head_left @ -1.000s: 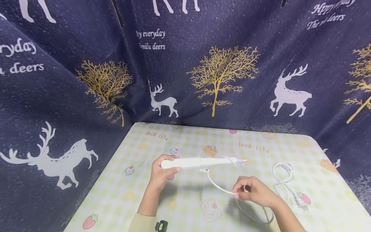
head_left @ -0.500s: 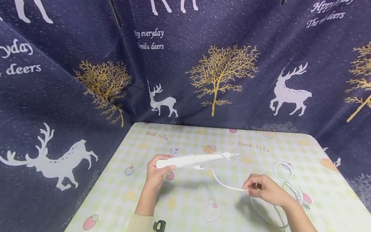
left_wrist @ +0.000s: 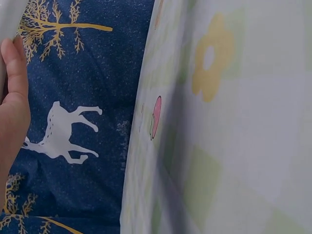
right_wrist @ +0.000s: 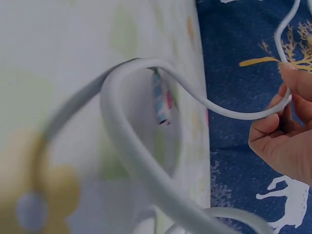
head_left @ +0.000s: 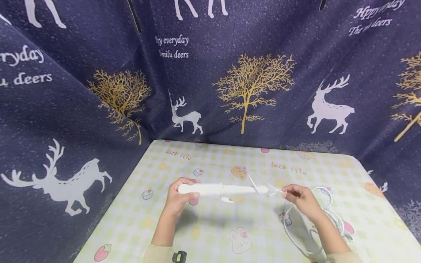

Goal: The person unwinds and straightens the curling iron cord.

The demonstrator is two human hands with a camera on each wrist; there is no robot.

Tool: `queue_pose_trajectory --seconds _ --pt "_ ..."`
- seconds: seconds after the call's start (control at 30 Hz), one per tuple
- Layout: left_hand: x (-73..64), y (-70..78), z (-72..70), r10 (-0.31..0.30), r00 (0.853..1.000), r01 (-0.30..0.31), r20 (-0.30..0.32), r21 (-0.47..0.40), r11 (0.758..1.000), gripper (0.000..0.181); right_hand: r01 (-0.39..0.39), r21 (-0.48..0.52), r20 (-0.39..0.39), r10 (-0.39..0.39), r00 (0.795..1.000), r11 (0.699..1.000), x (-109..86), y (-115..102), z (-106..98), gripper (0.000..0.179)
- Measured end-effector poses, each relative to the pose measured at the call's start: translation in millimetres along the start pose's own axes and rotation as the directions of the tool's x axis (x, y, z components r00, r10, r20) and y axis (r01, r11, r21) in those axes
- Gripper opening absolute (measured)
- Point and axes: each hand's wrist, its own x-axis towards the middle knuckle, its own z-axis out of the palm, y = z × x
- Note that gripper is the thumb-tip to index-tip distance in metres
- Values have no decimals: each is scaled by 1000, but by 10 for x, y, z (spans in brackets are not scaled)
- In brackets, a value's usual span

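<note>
My left hand (head_left: 177, 197) grips the rounded left end of a long white wand, which looks like a curling iron (head_left: 207, 190). It is held level above the table, a small tab sticking out below its middle. From its ribbed right end comes a white power cord (right_wrist: 234, 115), which loops loosely near that end. The thumb and fingers of my right hand (head_left: 302, 201) pinch the cord just right of the ribbed end. In the left wrist view, only part of the left hand (left_wrist: 14, 107) and a sliver of the wand show.
More cord (head_left: 329, 215) lies in loops on the table at the right, its plug partly hidden by my right arm. A checked, printed cloth (head_left: 184, 241) covers the table. Dark blue curtains (head_left: 210, 73) with deer and trees hang behind and at the sides.
My right hand has moved right, then up beside the wand's ribbed end, drawing the cord away from the wand's middle. The left hand keeps its grip, with the wand tilting slightly and then levelling.
</note>
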Motion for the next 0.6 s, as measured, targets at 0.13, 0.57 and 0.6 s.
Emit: queue_pose_trajectory --seconds 0.13,0.57,0.6 --pt "-12 -7 -19 -34 999 31 42 63 998 37 36 91 -90 -27 996 995 16 -66 -19 19" --pt "-22 -8 -26 -46 998 50 -37 101 994 37 253 269 -35 -253 967 929 -190 -286 -162 14" --pt "-21 -9 -21 -34 998 39 -50 93 995 37 265 279 -18 -271 962 923 -210 -277 -177 16"
